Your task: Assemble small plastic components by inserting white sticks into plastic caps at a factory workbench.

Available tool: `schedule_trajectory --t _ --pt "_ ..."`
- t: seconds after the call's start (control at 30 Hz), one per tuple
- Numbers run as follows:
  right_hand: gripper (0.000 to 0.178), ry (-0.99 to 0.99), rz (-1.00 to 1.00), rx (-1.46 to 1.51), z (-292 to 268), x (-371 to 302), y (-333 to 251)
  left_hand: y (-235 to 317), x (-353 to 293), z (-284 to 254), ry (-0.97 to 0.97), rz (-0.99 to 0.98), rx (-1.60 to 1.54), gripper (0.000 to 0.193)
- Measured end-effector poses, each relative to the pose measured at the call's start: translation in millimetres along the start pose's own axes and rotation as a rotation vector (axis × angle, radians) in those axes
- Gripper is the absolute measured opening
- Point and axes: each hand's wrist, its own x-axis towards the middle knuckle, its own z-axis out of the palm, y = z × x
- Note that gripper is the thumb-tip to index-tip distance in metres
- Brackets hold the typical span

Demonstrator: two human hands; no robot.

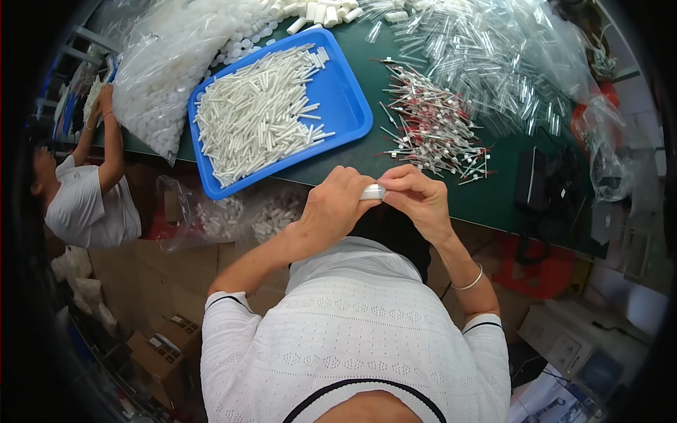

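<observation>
Just off the table's front edge, my left hand [331,203] is closed around a small white cylinder with a clear, shiny surface [371,192]. My right hand [423,201] pinches the cylinder's right end between thumb and fingertips, so the two hands nearly meet. Whether the right fingers also hold a smaller part cannot be seen. Beyond my left hand lies a blue tray [347,116] heaped with thin white sticks [247,116]. A loose pile of thin red-and-white wired parts [434,123] lies on the green table [486,201] beyond my right hand.
Clear plastic tubes [479,63] spill from a bag at the far right. White cylinders [321,13] lie behind the tray, and a bag of white caps [162,84] at its left. A black box [532,178] stands right. Another person [92,190] works at far left.
</observation>
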Motion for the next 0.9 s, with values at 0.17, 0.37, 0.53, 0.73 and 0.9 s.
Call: schedule_trajectory --t 0.17,0.37,0.53,0.73,0.9 --pt "0.022 -0.025 -0.02 -0.089 1.7 4.1 5.6 -4.4 -5.0 2.2 0.017 0.034 0.064 0.032" --pt "0.017 -0.036 -0.02 -0.159 1.9 3.5 1.8 0.0 -10.8 5.4 -0.194 -0.41 -0.739 0.03" --pt "0.022 -0.086 0.135 0.16 -5.1 5.8 13.4 -4.9 -7.8 16.2 -0.373 -0.815 -1.501 0.058" --pt "0.071 -0.016 -0.411 -0.669 14.2 -7.2 -9.8 7.0 -7.9 27.2 -0.232 -0.887 -1.851 0.053" --pt "0.07 0.066 -0.506 -0.797 15.5 -13.5 1.9 21.3 -3.6 31.0 -0.162 -0.945 -1.901 0.051"
